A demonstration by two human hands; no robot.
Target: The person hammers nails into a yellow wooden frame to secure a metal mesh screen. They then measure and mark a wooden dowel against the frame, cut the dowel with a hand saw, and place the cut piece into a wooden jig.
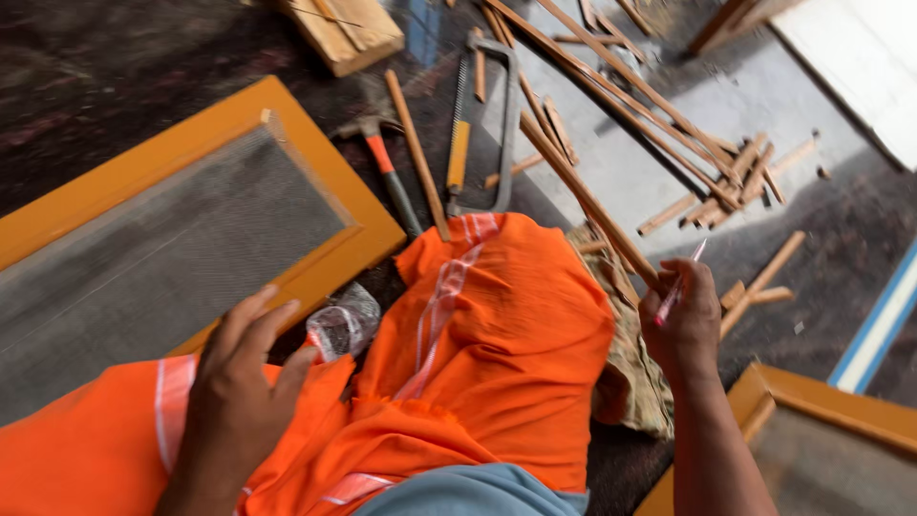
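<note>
My left hand (239, 392) rests flat on the orange cloth (497, 354) over my lap, fingers spread, close to a small clear plastic bag (346, 320). My right hand (683, 320) grips a pink-and-white pen (680, 287) and also holds the near end of a long thin wooden strip (583, 196) that runs up and to the left. An orange wooden frame with grey mesh (181, 239) lies to the left of my knee.
A hammer with an orange-and-black handle (387, 172), a hacksaw (482, 124) and a wooden stick (417, 158) lie on the floor ahead. Several short wood offcuts (731, 186) and long strips (621, 81) are scattered at upper right. A second orange frame (812, 430) sits at lower right.
</note>
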